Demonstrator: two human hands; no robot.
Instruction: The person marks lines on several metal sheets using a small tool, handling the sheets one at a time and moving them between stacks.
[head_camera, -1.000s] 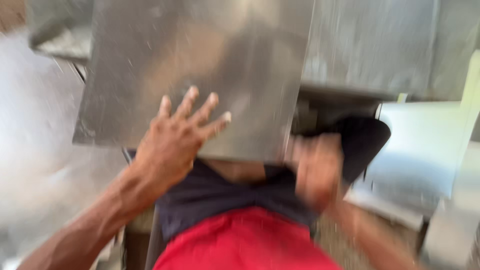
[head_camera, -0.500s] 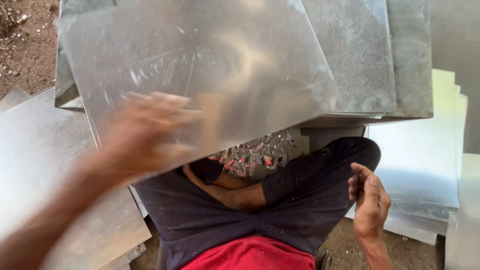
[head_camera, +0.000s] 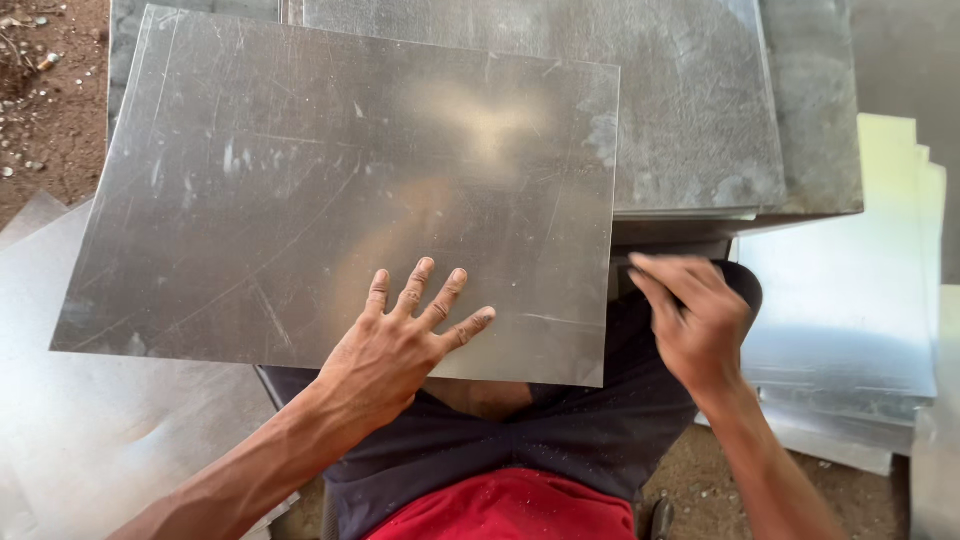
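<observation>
A scratched grey metal sheet (head_camera: 340, 200) is seen lying flat on top of a stack of similar sheets (head_camera: 700, 110), its near edge reaching out over the person's dark-trousered lap (head_camera: 590, 430). The left hand (head_camera: 395, 345) is laid palm-down on the near edge of that sheet with the fingers spread wide, so nothing is clasped in its grip, while the right hand (head_camera: 695, 320), blurred, is held just beside the sheet's right corner with the fingers loosely curled and nothing enclosed. Further piles of sheets (head_camera: 850, 330) are seen at both sides on the bare earth (head_camera: 50, 100).
</observation>
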